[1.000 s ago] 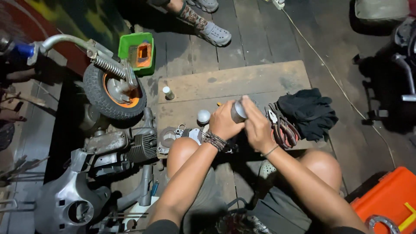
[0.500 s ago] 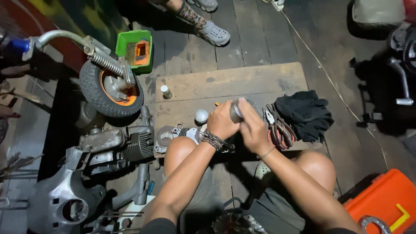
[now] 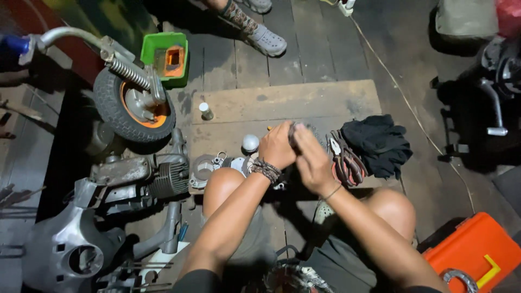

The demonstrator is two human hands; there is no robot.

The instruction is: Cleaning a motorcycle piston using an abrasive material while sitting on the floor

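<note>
Both hands meet over a wooden board (image 3: 282, 103) that lies on the plank floor, and between them they clasp a small dark, roundish metal part (image 3: 293, 130), of which only the top edge peeks out. The left hand (image 3: 278, 145), with a braided bracelet at the wrist, is curled tight around the part from its own side; the right hand (image 3: 310, 157), with a thin band at the wrist, folds over it from the other, so each grip is closed on the part and the two hands touch. What kind of part it is cannot be told, since the fingers cover most of it. Just to the left of the grip, a small white ball-shaped thing (image 3: 250, 142) rests on the board, with a round grey metal cover (image 3: 204, 168) and some loose rings beyond it. Just to the right of the grip lie pliers with red handles (image 3: 344, 160), and past them a crumpled black cloth (image 3: 377, 144). Farther left of the grip, a small wheel with an orange hub (image 3: 133, 108) and a spring strut stands beside a finned engine (image 3: 157, 179). Beyond the wheel sits a green box (image 3: 154, 49). A little white bottle (image 3: 205, 111) stands on the board's far left edge. Another person's shoe (image 3: 266, 39) rests on the floor well beyond the grip, and an orange case (image 3: 472, 249) sits near the right knee.
</note>
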